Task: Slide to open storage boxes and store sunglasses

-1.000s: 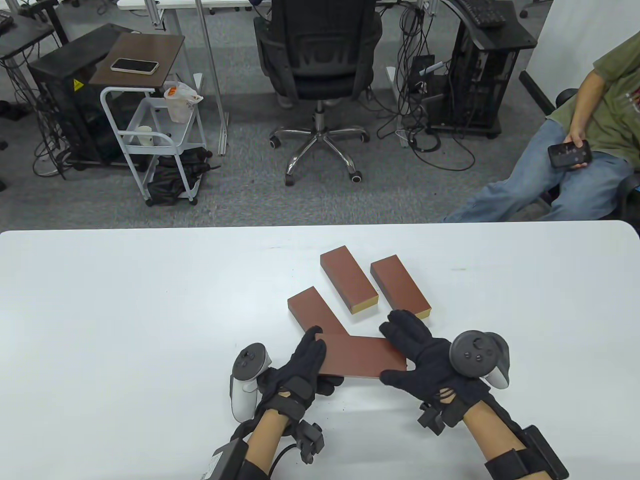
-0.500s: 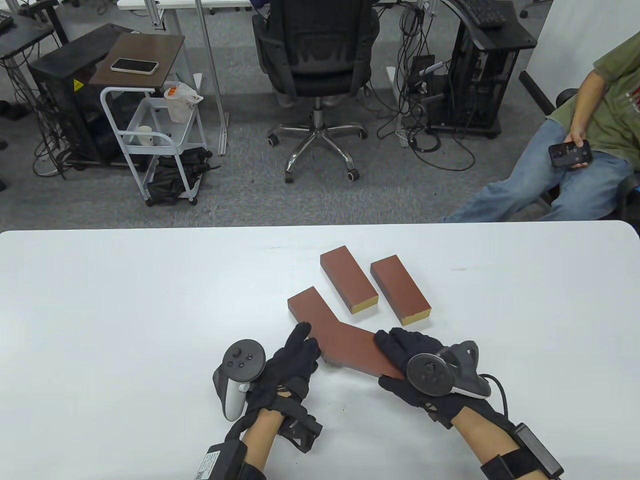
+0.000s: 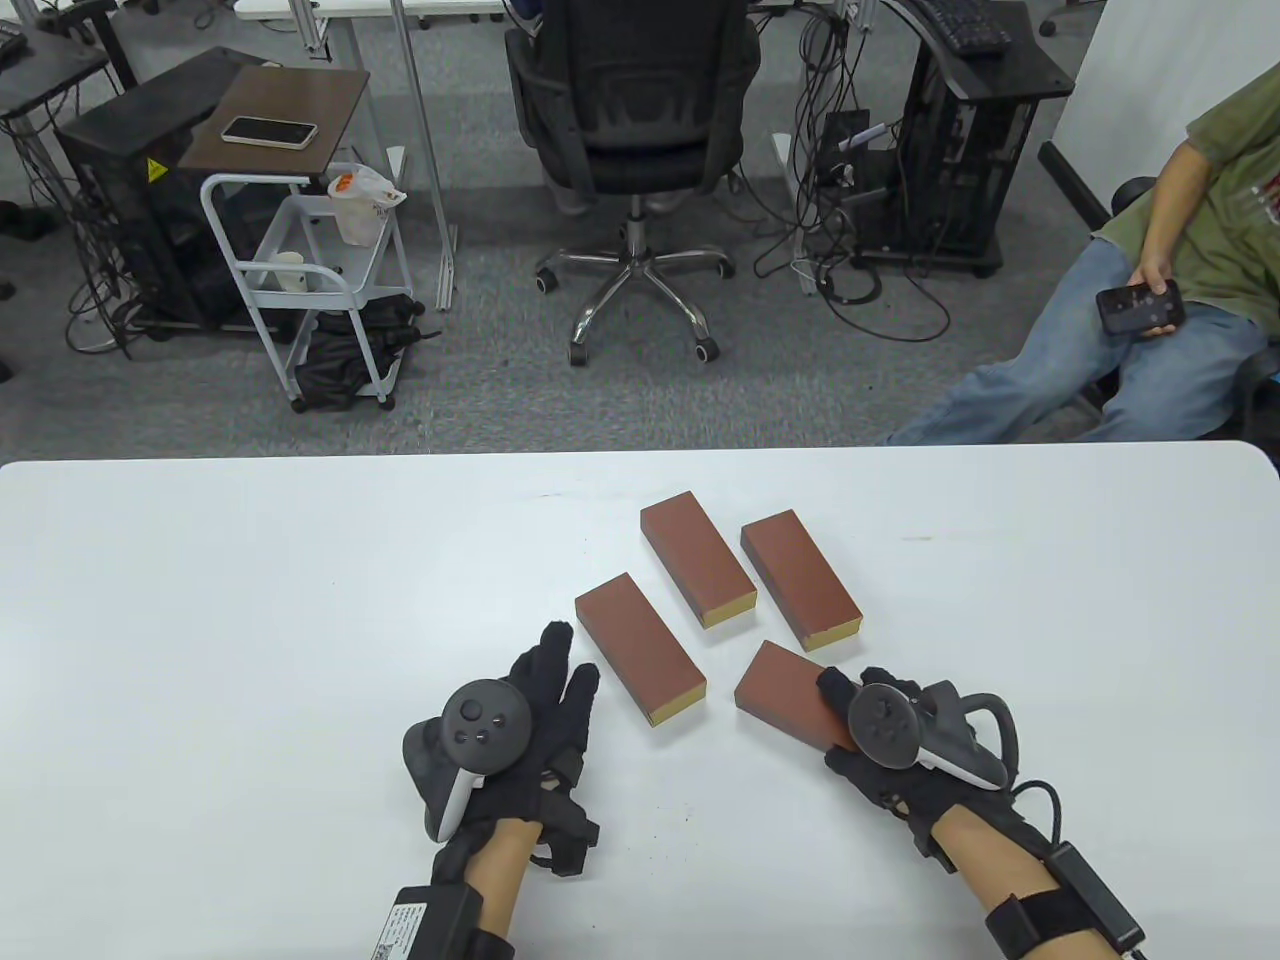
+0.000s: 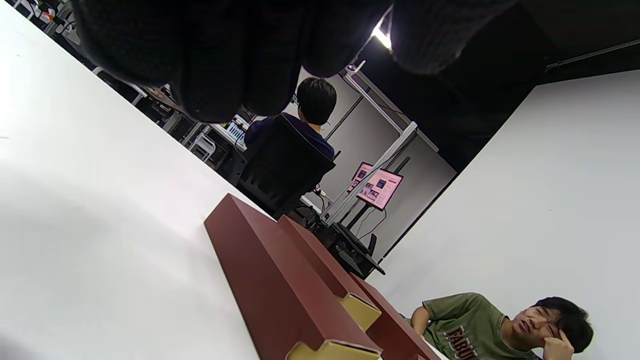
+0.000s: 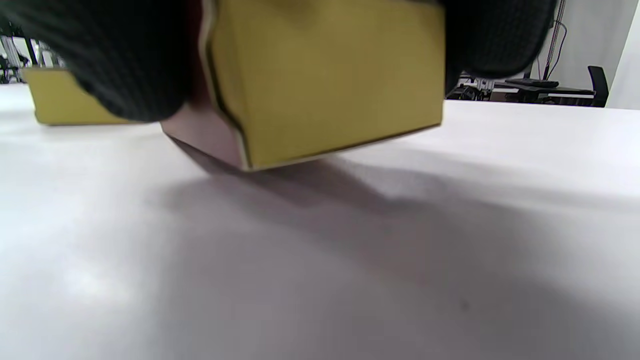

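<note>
Three red-brown storage boxes with yellow ends lie slantwise on the white table [image 3: 250,620]: a near-left one [image 3: 640,645], a middle one [image 3: 697,572] and a right one [image 3: 800,578]. My right hand [image 3: 860,720] grips the near end of another such box [image 3: 780,692]. In the right wrist view its yellow end [image 5: 330,75] sits between my gloved fingers [image 5: 125,60], tilted just off the tabletop. My left hand [image 3: 555,680] lies flat with straight fingers, left of the near-left box [image 4: 270,280] and apart from it. No sunglasses show in any view.
Beyond the table's far edge stand an office chair [image 3: 640,110] and a white cart [image 3: 300,270]. A seated person with a phone [image 3: 1140,305] is at the far right. Bare tabletop stretches to the left and right of the boxes.
My left hand let go of the nearest box, drew back left and straightened. My right hand turned that box and pulled it right, clear of the near-left box.
</note>
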